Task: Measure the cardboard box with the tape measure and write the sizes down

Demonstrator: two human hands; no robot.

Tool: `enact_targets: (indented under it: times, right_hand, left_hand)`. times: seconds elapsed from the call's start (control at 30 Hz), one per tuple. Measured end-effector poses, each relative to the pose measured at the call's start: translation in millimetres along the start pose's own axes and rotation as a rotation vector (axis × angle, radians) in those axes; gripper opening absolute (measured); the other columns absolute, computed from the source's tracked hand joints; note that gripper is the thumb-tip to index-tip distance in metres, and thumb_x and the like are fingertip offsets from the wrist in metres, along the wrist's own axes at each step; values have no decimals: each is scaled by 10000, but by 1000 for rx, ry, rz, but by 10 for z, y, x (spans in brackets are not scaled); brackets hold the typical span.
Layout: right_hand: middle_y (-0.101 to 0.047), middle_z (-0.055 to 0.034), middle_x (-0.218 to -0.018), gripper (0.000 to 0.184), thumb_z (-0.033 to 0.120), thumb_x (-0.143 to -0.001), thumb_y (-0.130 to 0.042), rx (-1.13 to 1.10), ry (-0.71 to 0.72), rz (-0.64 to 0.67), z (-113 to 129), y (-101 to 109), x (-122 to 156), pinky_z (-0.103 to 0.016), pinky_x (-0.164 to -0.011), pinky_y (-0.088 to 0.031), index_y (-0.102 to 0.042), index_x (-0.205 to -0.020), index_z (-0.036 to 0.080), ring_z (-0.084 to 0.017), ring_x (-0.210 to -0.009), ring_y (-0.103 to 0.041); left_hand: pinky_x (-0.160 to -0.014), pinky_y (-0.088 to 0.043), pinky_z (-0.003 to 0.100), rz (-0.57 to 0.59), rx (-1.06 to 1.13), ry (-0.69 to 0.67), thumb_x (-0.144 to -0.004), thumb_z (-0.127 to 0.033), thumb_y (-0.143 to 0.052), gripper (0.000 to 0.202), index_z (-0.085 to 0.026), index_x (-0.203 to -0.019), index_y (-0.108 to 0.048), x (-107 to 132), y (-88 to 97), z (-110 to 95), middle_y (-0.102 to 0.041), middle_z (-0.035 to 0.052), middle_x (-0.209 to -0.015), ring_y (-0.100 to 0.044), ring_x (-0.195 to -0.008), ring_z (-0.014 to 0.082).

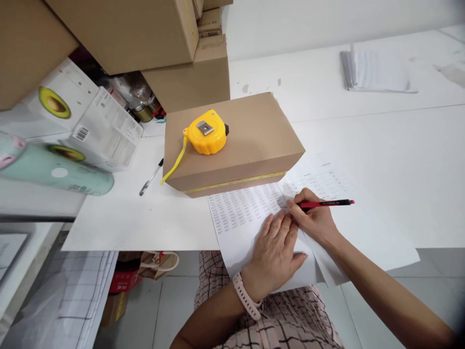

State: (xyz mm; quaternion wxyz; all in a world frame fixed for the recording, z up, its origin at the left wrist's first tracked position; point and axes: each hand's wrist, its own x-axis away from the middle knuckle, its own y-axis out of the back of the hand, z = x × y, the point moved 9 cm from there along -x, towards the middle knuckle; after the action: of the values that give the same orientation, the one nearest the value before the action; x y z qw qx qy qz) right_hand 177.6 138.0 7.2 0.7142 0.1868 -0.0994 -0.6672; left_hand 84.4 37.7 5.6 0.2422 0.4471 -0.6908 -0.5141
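Gripped in my right hand [313,218] is a red and black pen [332,203], its tip down at the paper. My left hand [274,249] lies flat on a sheet of paper [232,242] covered in columns of handwriting, fingers stretched out beside the right hand. A second, printed sheet [370,237] extends under my right hand and forearm. Just beyond the sheets stands a closed brown cardboard box [254,131] with a strip of yellow tape along its front. On top of it rests a yellow tape measure [207,132] with a yellow wrist strap.
A clear pen [151,178] lies left of the box. Further left are a mint-green bottle [72,172] and white cartons with avocado pictures [112,126]. Large cardboard boxes [145,34] are stacked at the back left. A stack of papers [379,71] sits at the back right.
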Motion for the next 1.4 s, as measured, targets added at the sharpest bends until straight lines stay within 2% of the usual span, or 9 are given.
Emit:
enact_targets:
  times: [0.37,0.73,1.23,1.33,1.4]
  right_hand:
    - [-485,37,-592,325,360,-842,-724,2,-16,-20,-13,28,-8,-289,-512,-378,-470,-676,245,-125,-535,-434]
    - [-474,40,-588,292,303,-833,-706,0,-14,-21,-11,30,-5,-283,-513,-372,-474,-666,241,-122,-535,-430]
    - [-480,35,-597,300,308,-850,-707,10,-22,-25,-48,42,3,-287,-518,-374,-479,-668,242,-127,-545,-433]
    - [-481,38,-604,303,316,-855,-714,15,-39,-52,-74,68,7,-287,-518,-376,-479,-678,242,-129,-545,-439]
    - [-484,37,-614,305,327,-865,-717,26,-37,-117,-75,121,9,-290,-532,-386,-484,-687,243,-134,-558,-453]
  left_hand:
    - [-1318,-206,454,19,10,10,-1034,-544,-480,703,-59,-1538,-406,-6,-8,3,-432,142,-1638,-306,-1568,278]
    - [-1317,-203,454,26,19,9,-1035,-541,-482,703,-59,-1539,-402,-5,-6,3,-424,143,-1642,-302,-1569,283]
    - [-1319,-206,457,4,20,5,-1034,-544,-479,697,-62,-1534,-411,0,-3,3,-444,142,-1630,-309,-1567,283]
    - [-1312,-218,457,-13,10,5,-1035,-548,-478,692,-62,-1525,-425,2,11,4,-460,142,-1619,-335,-1555,288]
    - [-1309,-227,455,-23,1,1,-1033,-552,-483,686,-62,-1511,-442,3,18,0,-459,142,-1620,-336,-1555,288]
